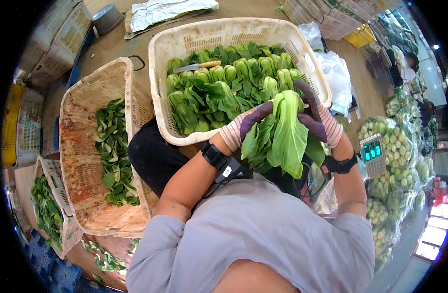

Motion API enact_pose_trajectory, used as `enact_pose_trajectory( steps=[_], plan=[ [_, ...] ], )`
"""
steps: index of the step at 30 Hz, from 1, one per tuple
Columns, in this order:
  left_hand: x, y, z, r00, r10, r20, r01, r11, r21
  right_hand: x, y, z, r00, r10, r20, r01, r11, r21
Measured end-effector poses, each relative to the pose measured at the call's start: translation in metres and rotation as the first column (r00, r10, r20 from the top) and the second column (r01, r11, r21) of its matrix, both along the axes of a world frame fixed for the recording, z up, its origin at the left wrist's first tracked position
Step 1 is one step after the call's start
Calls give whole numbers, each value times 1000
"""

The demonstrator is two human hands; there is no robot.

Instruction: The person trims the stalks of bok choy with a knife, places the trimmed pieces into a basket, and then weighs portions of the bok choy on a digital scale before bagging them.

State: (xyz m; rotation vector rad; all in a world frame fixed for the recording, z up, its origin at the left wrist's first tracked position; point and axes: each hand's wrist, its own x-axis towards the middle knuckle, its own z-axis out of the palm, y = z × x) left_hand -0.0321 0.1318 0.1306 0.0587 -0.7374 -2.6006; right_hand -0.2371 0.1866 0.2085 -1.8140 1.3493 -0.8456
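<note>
Both my hands wear striped gloves with dark purple fingers. My left hand (244,125) and my right hand (318,118) together grip a bunch of bok choy (281,137), its leaves hanging toward my chest. Right behind it stands a cream plastic crate (158,73) filled with several rows of bok choy (219,90). A small knife with a wooden handle (199,66) lies on the greens at the back of that crate. Each wrist carries a black band.
A second cream crate (72,146) on my left holds loose leaves (114,154). A third crate (63,229) with leaves is at far left. A digital scale (373,154) and bagged bok choy (395,171) sit on my right. Leaf scraps (104,259) lie on the floor.
</note>
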Motion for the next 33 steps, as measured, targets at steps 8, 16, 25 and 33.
enact_pose_trajectory(
  steps=[8,16,25,33],
  plan=[
    [-8,14,-20,991,-133,24,135,988,-80,9,-1,39,948,242,-206,-228,970,90],
    [4,12,3,991,-125,58,128,990,-64,31,-15,27,991,125,-42,-112,966,233],
    [18,5,-6,981,59,187,-32,989,-147,114,-115,61,959,139,-248,-59,950,305],
    [35,-5,-5,956,173,238,-185,982,27,59,-60,26,847,371,-382,-263,915,304]
  ],
)
